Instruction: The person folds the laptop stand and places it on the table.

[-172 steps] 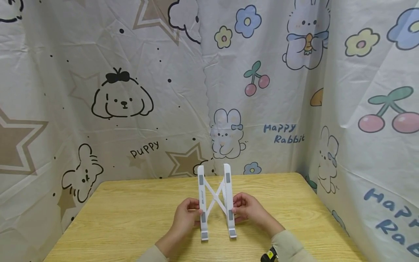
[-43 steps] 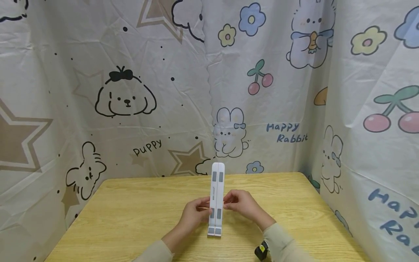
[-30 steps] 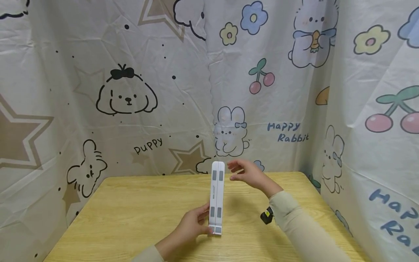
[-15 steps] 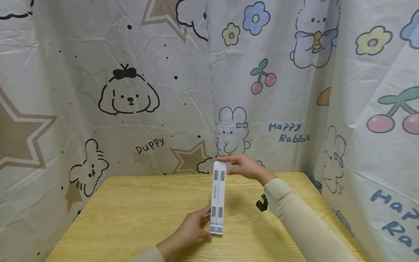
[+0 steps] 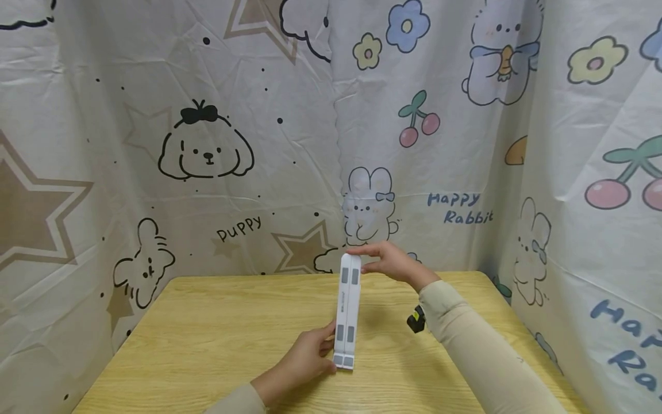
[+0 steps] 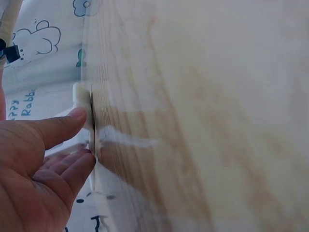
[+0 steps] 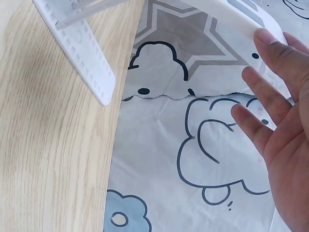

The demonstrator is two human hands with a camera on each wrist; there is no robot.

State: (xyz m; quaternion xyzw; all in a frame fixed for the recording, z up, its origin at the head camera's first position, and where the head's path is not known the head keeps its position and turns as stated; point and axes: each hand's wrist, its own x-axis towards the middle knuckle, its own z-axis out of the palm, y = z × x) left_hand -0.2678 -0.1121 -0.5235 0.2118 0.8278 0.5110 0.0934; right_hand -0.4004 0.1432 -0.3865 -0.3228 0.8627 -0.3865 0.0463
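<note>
A white folding laptop stand (image 5: 347, 310) with grey pads stands propped up on the table, its two long bars side by side. My left hand (image 5: 307, 353) holds its lower end from the left. In the left wrist view the thumb (image 6: 67, 126) presses on the white end at the table surface, the other fingers beneath. At the upper end, my right hand (image 5: 393, 261) pinches the tip between thumb and forefinger. The right wrist view shows the raised upper bar (image 7: 231, 14) and, apart from it, a lower bar (image 7: 79, 53) with a row of notches lying along the table.
The wood-grain table (image 5: 222, 322) runs back to a printed curtain (image 5: 289, 172) hanging behind and at both sides. A small black device (image 5: 416, 319) is worn at the right wrist.
The stand's bars, spread apart with crossed struts between them earlier, have come together. My right hand rose from its side to its top end; my left hand slid down to the lower end.
</note>
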